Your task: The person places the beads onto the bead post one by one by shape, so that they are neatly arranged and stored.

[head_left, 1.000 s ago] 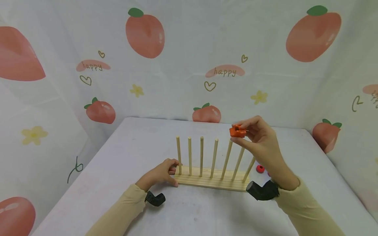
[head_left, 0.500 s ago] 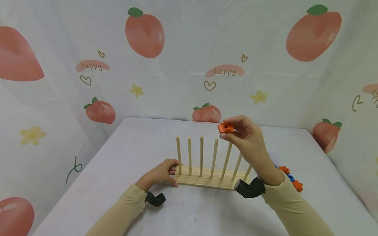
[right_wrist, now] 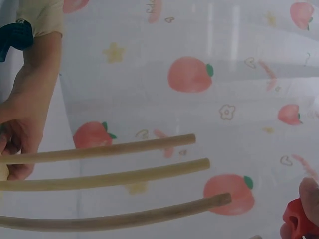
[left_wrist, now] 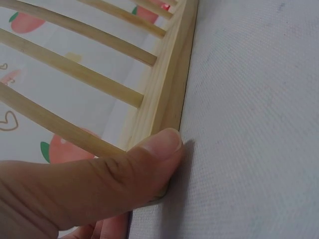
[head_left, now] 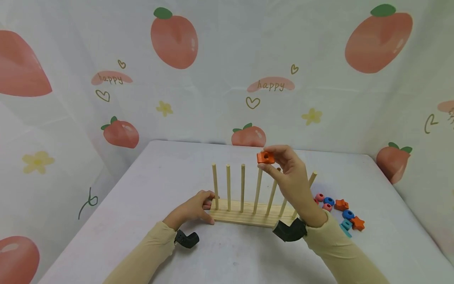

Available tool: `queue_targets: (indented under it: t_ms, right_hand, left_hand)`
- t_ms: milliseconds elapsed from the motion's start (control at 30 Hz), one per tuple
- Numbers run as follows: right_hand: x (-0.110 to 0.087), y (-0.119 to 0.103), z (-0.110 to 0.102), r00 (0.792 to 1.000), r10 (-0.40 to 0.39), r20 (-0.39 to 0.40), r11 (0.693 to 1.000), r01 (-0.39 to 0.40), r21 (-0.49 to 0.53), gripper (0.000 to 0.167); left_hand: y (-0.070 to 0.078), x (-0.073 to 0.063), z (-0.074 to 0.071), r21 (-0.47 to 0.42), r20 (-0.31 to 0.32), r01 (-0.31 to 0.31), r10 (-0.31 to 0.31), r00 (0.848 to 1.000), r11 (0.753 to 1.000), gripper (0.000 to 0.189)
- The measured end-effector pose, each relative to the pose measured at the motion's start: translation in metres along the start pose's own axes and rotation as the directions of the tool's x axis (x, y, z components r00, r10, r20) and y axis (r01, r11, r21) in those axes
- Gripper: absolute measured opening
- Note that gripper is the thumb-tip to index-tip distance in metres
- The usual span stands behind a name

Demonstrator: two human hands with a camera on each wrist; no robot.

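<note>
Nearest are the two pale sleeves [head_left: 142, 254], each with a black device [head_left: 290, 230] at the wrist; the right one stands before the front edge of the wooden base [head_left: 241, 217]. The left hand [head_left: 193, 207] grips the left end of this base, with its thumb on the front side. Seven pegs [head_left: 242, 187] rise from the base, and the right hand [head_left: 292, 179] hides parts of those at the right. This hand pinches an orange block [head_left: 265, 157] with a hole, at the top of the fourth peg; whether they touch, I cannot tell. To the right, partly behind the sleeve, lie teal pieces [head_left: 347, 225], an orange star [head_left: 358, 223], blue beads [head_left: 348, 214] and pink beads [head_left: 320, 197]. Farthest hangs a white cloth [head_left: 213, 98] with printed peaches.
</note>
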State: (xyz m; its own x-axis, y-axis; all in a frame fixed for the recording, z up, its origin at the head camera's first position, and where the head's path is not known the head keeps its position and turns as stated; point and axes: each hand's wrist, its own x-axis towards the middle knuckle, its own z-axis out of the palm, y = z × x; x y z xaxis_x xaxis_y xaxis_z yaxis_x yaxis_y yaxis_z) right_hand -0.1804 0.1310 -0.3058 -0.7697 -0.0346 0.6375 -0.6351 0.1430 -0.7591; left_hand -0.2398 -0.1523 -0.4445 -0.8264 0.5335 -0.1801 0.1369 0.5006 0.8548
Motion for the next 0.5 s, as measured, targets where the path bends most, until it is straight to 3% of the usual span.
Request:
queue_targets:
  t_ms: [200, 500]
  right_hand:
    - [-0.005, 0.011, 0.009, 0.998, -0.037, -0.046, 0.998, 0.035, -0.047, 0.039]
    - [-0.010, 0.024, 0.016, 0.995, -0.035, -0.093, 0.999, 0.035, 0.004, 0.040]
  left_hand:
    - [0.000, 0.000, 0.000, -0.001, -0.003, -0.005, 0.005, 1.000, 1.000, 0.076]
    - [0.001, -0.001, 0.000, -0.001, -0.003, 0.001, -0.001, 1.000, 1.000, 0.076]
